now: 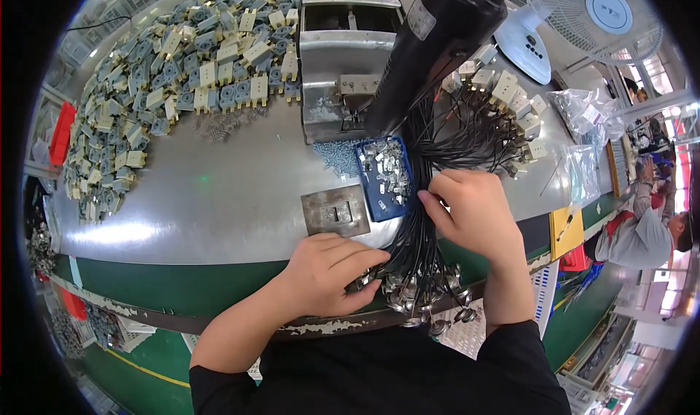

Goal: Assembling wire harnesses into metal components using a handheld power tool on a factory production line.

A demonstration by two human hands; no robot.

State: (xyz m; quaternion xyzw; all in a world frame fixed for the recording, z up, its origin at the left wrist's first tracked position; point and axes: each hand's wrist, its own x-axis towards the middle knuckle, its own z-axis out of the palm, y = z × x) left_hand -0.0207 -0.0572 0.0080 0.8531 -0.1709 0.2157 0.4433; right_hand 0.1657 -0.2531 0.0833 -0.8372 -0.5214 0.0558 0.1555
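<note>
My left hand (328,273) is at the table's front edge, its fingers bent and its thumb apart from the index finger. Its fingertips reach the near end of a bundle of black cables (419,233), beside round metal end pieces (408,295). Over the same bundle, farther back, my right hand (470,207) is closed, thumb and fingers together at the cables; what lies between them is too small to make out. Left of the bundle lies a blue tray (380,209) of small metal clips (390,169). A metal plate with a slot (335,211) lies beside the tray.
A steel machine (339,58) and a thick black cylinder (437,43) stand behind the tray. Blue screws (335,158) lie by it. Beige-and-grey blocks (219,58) heap up at left. At right are cabled blocks (510,94), a fan (605,14), plastic bags (583,167) and a seated person (642,236).
</note>
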